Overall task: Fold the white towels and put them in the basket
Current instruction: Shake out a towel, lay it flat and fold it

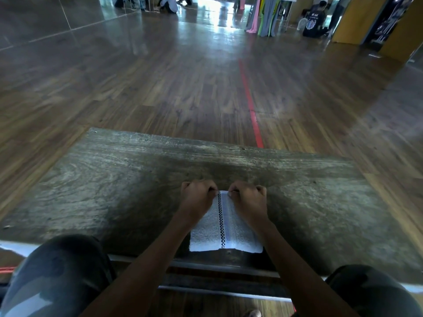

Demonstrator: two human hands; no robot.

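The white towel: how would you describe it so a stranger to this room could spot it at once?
Find the worn grey wooden table on the brown plank floor. At its near edge lies the white towel, its far end pinched by the left hand and right hand. It is the only cloth on the table, marked by a black-and-white checkered stripe along its length.

The towel [207, 234] is showing looped terry cloth, matt and nubbly, with a flatter, smoother woven band running beside its checkered stripe. The table [114, 179] is looking like old wood, its grain worn grey, matt and rough, scratched along the far edge. The floor [160, 76] is shining as glossy wood planks, mirroring the far light. The tape [250, 104] on it is looking smooth. The rail [217, 268] under the table is gleaming like bare metal. The trousers [61, 271] are looking like matt cloth.
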